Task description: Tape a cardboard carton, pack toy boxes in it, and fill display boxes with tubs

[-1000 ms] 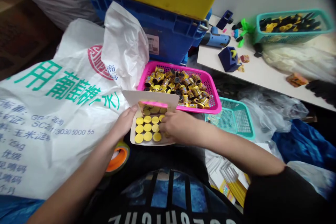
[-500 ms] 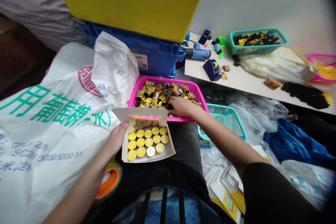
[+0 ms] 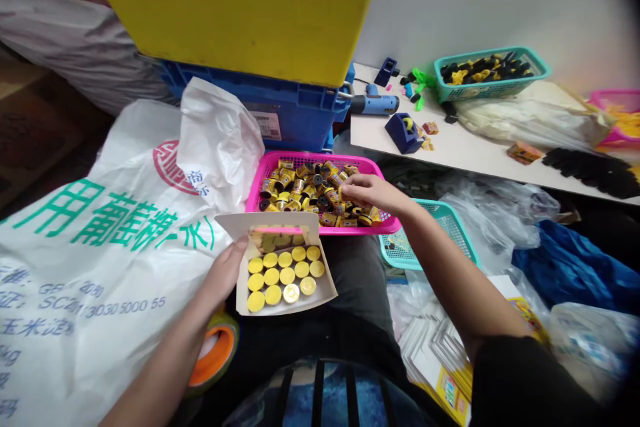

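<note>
My left hand (image 3: 231, 265) grips the left side of an open white cardboard box (image 3: 327, 292), held tilted over my lap with its flap up. Rows of small round canisters with yellow tops (image 3: 287, 275) fill most of it; two tops look shinier, and a gap shows at the front right corner. Beyond the box, a pink basket (image 3: 383, 227) is heaped with small yellow-and-black canisters (image 3: 305, 190). Over the basket's right part is my right hand (image 3: 370, 192), its fingers pinched together. Whatever is between the fingertips blends with the canisters behind.
A large white printed sack (image 3: 125, 280) lies at left, near an orange tape roll (image 3: 215, 355). Stacked yellow (image 3: 240, 7) and blue crates (image 3: 300, 123) stand ahead. At right are a teal basket (image 3: 430, 240), flat cartons (image 3: 425, 347) and a white table (image 3: 370, 133) with tape dispensers.
My right hand has risen out of the canister heap and shifted to the right, its fingers now drawn together. The left hand still holds the box, whose contents look the same.
</note>
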`<state>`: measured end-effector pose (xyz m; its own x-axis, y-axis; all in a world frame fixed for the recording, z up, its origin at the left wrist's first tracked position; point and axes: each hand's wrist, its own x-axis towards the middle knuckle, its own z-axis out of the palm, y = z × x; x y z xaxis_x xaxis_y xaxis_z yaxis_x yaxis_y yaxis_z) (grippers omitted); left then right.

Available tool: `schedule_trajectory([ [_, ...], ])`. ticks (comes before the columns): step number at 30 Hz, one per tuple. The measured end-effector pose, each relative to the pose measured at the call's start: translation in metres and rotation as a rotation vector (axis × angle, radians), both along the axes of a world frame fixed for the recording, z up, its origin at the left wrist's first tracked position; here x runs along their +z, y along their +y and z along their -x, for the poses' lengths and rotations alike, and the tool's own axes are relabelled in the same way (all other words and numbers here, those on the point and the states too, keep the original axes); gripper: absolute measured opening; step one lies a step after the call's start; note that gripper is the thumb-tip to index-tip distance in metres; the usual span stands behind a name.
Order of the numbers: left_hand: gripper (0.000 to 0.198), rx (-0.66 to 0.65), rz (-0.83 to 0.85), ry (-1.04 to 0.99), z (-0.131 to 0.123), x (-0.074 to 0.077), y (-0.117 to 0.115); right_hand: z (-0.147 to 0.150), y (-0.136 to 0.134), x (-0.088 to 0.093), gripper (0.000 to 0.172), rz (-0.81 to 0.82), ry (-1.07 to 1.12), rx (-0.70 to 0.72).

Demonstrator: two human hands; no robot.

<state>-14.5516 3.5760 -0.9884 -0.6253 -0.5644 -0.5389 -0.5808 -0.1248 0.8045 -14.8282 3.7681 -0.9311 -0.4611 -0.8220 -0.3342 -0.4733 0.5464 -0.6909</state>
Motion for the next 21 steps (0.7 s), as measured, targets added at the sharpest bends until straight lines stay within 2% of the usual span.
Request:
schedule_trajectory([
  [2,0.067,0.002,0.013,-0.004,0.000,0.001,0.001,-0.010,0.018,0.012,0.041,0.154,-0.272,0.033],
  [4,0.067,0.000,0.030,-0.006,0.001,0.003,0.002,-0.031,0.027,0.025,0.043,0.218,-0.369,0.140],
  [8,0.071,-0.018,0.064,0.006,0.000,0.002,0.002,-0.082,0.016,0.041,0.035,0.224,-0.059,0.493],
  [10,0.071,-0.028,0.048,0.016,0.000,0.001,0.001,-0.102,0.004,0.040,0.033,0.159,0.099,0.662],
  [12,0.071,-0.028,0.023,0.013,0.000,0.000,0.002,-0.113,-0.006,0.036,0.032,0.025,0.210,0.780],
  [18,0.067,-0.018,0.061,-0.005,0.001,0.005,0.003,-0.131,-0.033,0.036,0.025,-0.323,0.494,0.992],
  [21,0.067,-0.031,0.065,0.002,0.000,0.005,0.003,-0.142,-0.043,0.030,0.020,-0.458,0.572,1.024],
])
